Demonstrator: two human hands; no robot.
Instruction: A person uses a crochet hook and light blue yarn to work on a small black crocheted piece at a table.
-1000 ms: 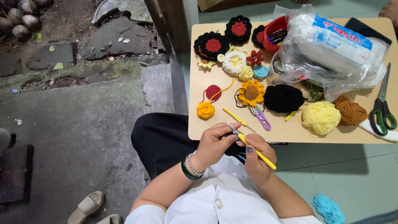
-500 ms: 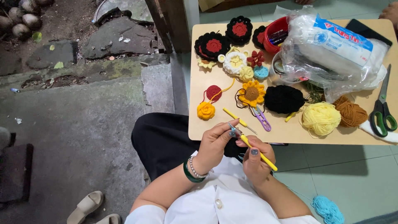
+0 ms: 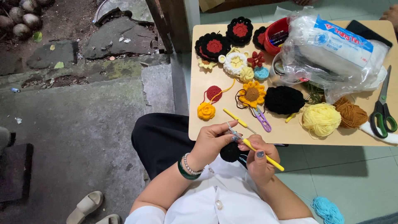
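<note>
Right hand (image 3: pixel 258 159): fingers closed round a slim yellow-handled crochet hook (image 3: pixel 261 152); left hand (image 3: pixel 212 141): fingertips pinched on a small round black crochet piece (image 3: pixel 230 152), soft and knitted, held over the lap just below the table edge. Pale wooden table (image 3: pixel 199 124): woolly yarn balls in black (image 3: pixel 284 100), yellow (image 3: pixel 321 119) and brown (image 3: pixel 350 114), flat crocheted flowers (image 3: pixel 251 93), green-handled scissors (image 3: pixel 383 112), crinkled clear plastic bag (image 3: pixel 331 49). Surroundings: green tiled floor at right, rough grey concrete at left.
</note>
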